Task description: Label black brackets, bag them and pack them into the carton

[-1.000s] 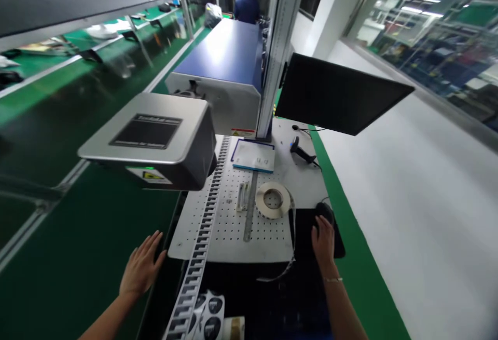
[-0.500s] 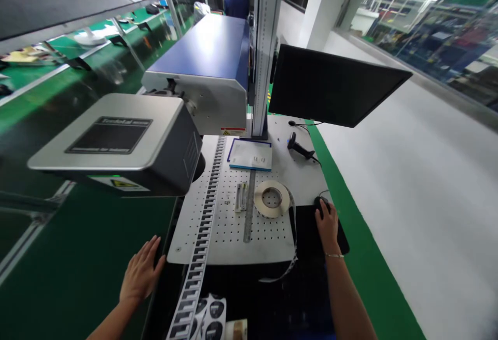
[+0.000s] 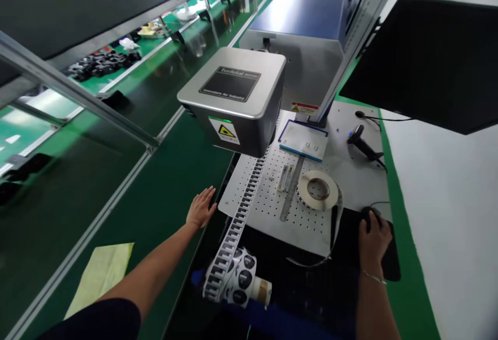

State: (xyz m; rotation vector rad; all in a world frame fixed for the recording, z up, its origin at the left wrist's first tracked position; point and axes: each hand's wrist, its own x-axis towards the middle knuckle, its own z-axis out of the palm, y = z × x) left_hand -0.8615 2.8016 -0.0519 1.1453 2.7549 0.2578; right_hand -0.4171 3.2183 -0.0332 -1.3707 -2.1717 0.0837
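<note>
My left hand (image 3: 201, 207) lies flat with fingers stretched out on the dark green surface, beside the left edge of the perforated white plate (image 3: 268, 205). My right hand (image 3: 372, 239) is cupped over a black computer mouse (image 3: 370, 212) on a black mouse pad (image 3: 391, 264). A strip of black-and-white labels (image 3: 243, 210) runs down the plate from under the grey machine head (image 3: 235, 101) to a label roll (image 3: 241, 277) at the near edge. A roll of white tape (image 3: 317, 189) and a metal ruler (image 3: 291, 194) lie on the plate.
A dark monitor (image 3: 424, 54) hangs at the upper right. A black handheld scanner (image 3: 361, 140) and a blue-edged card (image 3: 303, 140) lie at the back. A yellow sheet (image 3: 101, 275) rests on the green belt at lower left. Shelves with parts run along the left.
The view has swung left and down. My left hand stays flat by the plate's edge; my right hand stays on the mouse. The yellow sheet has come into view.
</note>
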